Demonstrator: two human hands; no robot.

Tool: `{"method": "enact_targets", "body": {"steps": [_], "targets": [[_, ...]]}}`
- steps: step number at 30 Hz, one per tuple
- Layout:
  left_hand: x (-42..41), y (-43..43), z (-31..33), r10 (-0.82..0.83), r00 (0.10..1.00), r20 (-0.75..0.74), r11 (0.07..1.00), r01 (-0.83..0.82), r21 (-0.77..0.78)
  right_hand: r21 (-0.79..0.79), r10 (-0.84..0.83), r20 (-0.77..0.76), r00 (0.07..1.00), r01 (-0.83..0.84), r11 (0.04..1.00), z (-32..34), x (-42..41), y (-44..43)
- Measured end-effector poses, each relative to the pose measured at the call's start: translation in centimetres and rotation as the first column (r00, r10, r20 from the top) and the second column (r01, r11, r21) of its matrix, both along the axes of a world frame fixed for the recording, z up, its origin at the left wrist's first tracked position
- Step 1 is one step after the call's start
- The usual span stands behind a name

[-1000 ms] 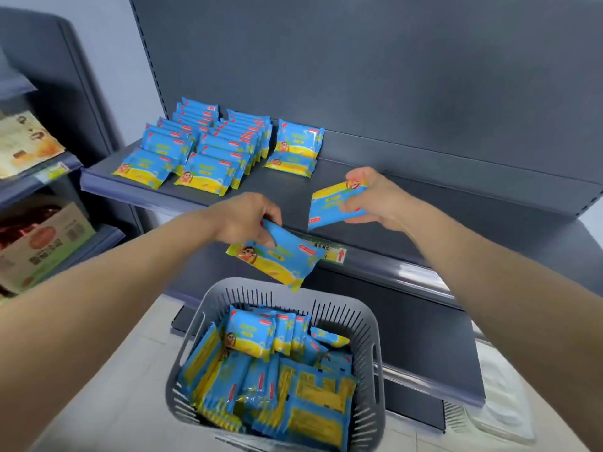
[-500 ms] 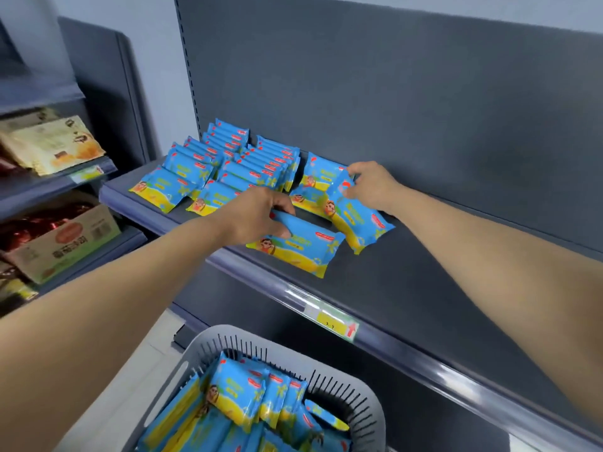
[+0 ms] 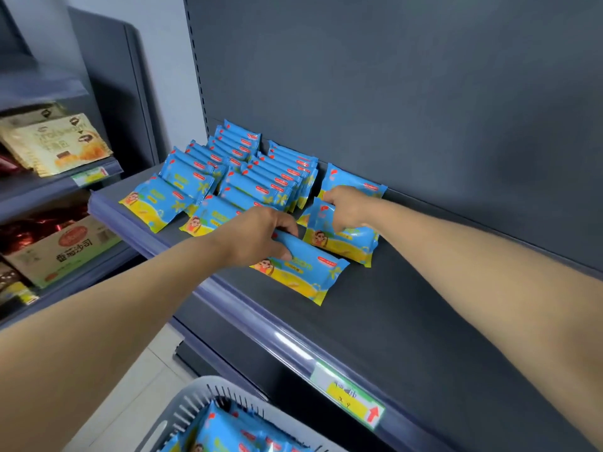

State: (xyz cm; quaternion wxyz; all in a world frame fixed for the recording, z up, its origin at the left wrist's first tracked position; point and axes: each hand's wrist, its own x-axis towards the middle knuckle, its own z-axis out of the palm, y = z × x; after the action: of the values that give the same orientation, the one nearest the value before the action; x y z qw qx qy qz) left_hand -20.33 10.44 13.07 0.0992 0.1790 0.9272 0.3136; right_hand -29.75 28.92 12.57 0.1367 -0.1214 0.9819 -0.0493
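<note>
On the dark grey shelf (image 3: 408,321) lie rows of blue and yellow snack packets (image 3: 257,177). My left hand (image 3: 261,236) grips the back edge of one blue packet (image 3: 306,272) lying flat on the shelf near its front. My right hand (image 3: 349,207) holds another blue packet (image 3: 346,239), which lies on the shelf in front of a packet leaning at the back panel (image 3: 349,182). A grey basket (image 3: 182,415) with several more of the same packets sits at the bottom edge.
A yellow price tag (image 3: 355,399) sticks on the shelf's front rail. To the left a second shelving unit holds tan boxes (image 3: 55,141) and a carton (image 3: 65,246). The right part of the shelf is bare.
Both hands have lowered their packets onto the shelf; the right packet now lies flat in front of the back one. The view has shifted up and closer, so less of the basket shows.
</note>
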Motion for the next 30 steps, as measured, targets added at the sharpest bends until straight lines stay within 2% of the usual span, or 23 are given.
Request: {"method": "enact_targets", "body": {"steps": [5,9,12,18,22,30], "targets": [[-2.4,0.5,-1.1,0.023,1.000,0.015,0.998,-0.024,0.057,-0.019,-0.008,-0.088,0.996,0.007,1.000,-0.1,-2.1,-0.1],[-4.2,1.1,-1.7,0.041,0.999,-0.031,0.996,-0.039,0.076,-0.026,0.001,-0.163,0.987,-0.005,1.000,-0.5,-3.6,-0.2],[-5.6,1.3,-2.0,-0.002,0.996,-0.090,0.999,-0.001,-0.034,-0.039,0.010,-0.161,0.987,-0.017,0.999,-0.2,-3.7,-0.1],[-8.8,2.4,-3.3,-0.053,0.979,-0.195,0.951,-0.010,-0.308,-0.223,-0.068,-0.167,0.984,0.030,0.974,0.6,-4.3,1.8],[-10.8,3.8,-3.8,-0.066,0.969,-0.236,0.928,-0.027,-0.371,-0.327,-0.148,-0.225,0.963,0.068,0.942,1.6,-3.2,2.7],[-10.1,5.3,-3.6,-0.170,0.906,-0.387,0.862,-0.054,-0.505,-0.379,-0.194,-0.264,0.945,0.083,0.922,3.6,1.0,3.4]]}}
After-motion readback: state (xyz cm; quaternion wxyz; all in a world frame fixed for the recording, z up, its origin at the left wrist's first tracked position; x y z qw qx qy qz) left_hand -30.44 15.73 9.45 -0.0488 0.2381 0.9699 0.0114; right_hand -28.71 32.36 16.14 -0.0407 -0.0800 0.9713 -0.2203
